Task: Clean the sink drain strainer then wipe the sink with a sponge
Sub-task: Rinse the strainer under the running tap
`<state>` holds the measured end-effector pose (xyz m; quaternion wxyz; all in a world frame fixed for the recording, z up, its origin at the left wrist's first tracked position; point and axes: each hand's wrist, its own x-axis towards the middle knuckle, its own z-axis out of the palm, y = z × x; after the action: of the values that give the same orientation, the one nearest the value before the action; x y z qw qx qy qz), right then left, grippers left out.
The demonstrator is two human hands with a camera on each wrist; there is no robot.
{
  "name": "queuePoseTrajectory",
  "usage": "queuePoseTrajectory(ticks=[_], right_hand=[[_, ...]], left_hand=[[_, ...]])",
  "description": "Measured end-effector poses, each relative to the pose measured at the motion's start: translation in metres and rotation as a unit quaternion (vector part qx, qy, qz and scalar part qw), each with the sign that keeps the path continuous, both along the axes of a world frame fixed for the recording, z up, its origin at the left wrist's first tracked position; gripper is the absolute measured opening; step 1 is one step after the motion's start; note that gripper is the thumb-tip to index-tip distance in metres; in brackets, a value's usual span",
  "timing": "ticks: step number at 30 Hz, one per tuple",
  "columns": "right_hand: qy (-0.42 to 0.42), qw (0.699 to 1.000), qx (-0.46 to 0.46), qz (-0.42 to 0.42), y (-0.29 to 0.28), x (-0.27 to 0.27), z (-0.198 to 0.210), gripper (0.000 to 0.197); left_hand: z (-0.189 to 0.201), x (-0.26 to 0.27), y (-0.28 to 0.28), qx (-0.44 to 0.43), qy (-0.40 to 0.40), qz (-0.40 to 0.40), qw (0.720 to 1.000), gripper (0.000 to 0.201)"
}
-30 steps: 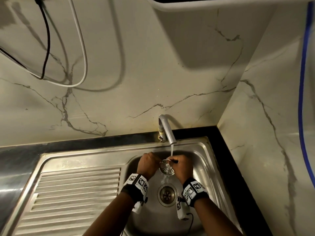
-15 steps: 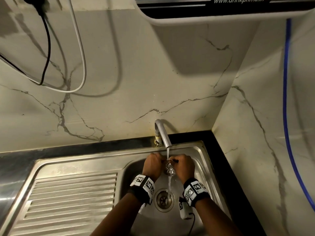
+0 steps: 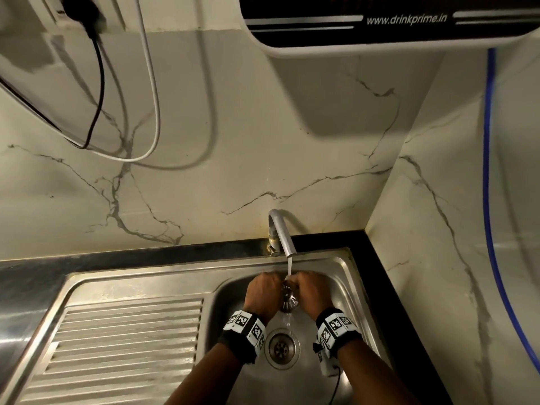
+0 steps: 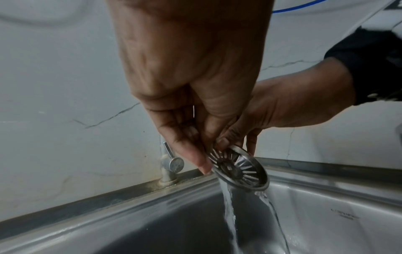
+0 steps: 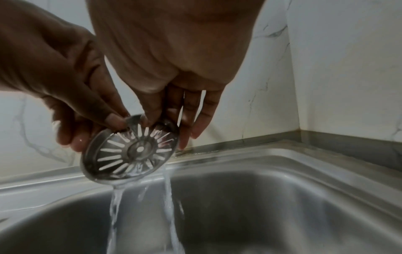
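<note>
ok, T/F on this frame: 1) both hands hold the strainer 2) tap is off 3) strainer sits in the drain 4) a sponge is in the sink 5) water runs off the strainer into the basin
1) Both hands hold the strainer. True: the left hand and right hand both pinch its rim.
2) The tap is off. False: a stream falls from its spout onto the strainer.
3) The strainer sits in the drain. False: it is held tilted above the open drain.
4) A sponge is in the sink. False: no sponge shows in any view.
5) Water runs off the strainer into the basin. True: streams pour from its lower edge.
</note>
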<state>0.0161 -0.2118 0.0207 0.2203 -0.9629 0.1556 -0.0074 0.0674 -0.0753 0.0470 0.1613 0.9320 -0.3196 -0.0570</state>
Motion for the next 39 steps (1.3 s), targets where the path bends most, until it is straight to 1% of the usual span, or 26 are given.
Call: queuePoseTrajectory(ticks=[5,9,10,12,15,18,20,23,24,27,30,34,36,39], right_hand=[[-0.004,0.999,-0.034,-0.007,0.004,-0.002,0.005,0.019],[-0.017,0.999,-0.05,0.012,0.011,0.003,0.019,0.007],[-0.027,0.997,-0.065,0.018,0.012,0.004,0.022,0.006],[-0.039,0.996,-0.081,0.022,0.014,0.005,0.027,0.01],[-0.039,0.997,-0.064,0.025,0.01,0.004,0.033,0.014],[-0.003,0.998,-0.055,-0.007,0.001,0.0,0.034,0.019],[0.016,0.998,-0.049,-0.026,0.0,-0.003,0.033,0.017],[0.012,0.997,-0.059,-0.038,0.007,0.0,0.029,0.016],[0.003,0.998,-0.059,-0.036,0.01,0.002,0.028,0.015],[-0.024,0.997,-0.076,0.006,0.019,0.005,0.027,0.012],[-0.054,0.995,-0.076,0.021,0.017,0.002,0.03,0.016],[-0.048,0.997,-0.054,0.024,0.01,-0.001,0.035,0.016],[-0.035,0.999,-0.04,0.012,0.009,-0.002,0.038,0.017],[-0.027,0.999,-0.032,-0.031,0.005,-0.003,0.037,0.024]], left_hand=[[0.002,-0.001,-0.002,0.016,-0.015,-0.011,1.0,0.019],[0.013,0.006,-0.005,0.043,-0.022,-0.013,0.999,0.022],[0.015,0.008,-0.006,0.043,-0.019,-0.014,0.999,0.022],[0.017,0.012,-0.005,0.053,-0.014,-0.018,0.998,0.02],[0.021,0.014,-0.004,0.049,-0.012,-0.011,0.999,0.021],[0.022,0.013,-0.002,0.06,-0.016,-0.01,0.998,0.025],[0.018,0.012,-0.001,0.053,-0.011,-0.007,0.999,0.026],[0.018,0.012,-0.004,0.046,-0.002,-0.019,0.999,0.024],[0.02,0.012,-0.006,0.051,-0.005,-0.026,0.998,0.023],[0.025,0.012,-0.008,0.045,0.008,-0.034,0.998,0.022],[0.026,0.013,-0.005,0.022,0.012,-0.023,0.999,0.021],[0.022,0.009,-0.001,0.012,0.0,-0.04,0.999,0.025],[0.019,0.01,0.0,0.002,0.0,-0.041,0.999,0.026],[0.022,0.01,0.002,0.009,0.002,-0.026,1.0,0.026]])
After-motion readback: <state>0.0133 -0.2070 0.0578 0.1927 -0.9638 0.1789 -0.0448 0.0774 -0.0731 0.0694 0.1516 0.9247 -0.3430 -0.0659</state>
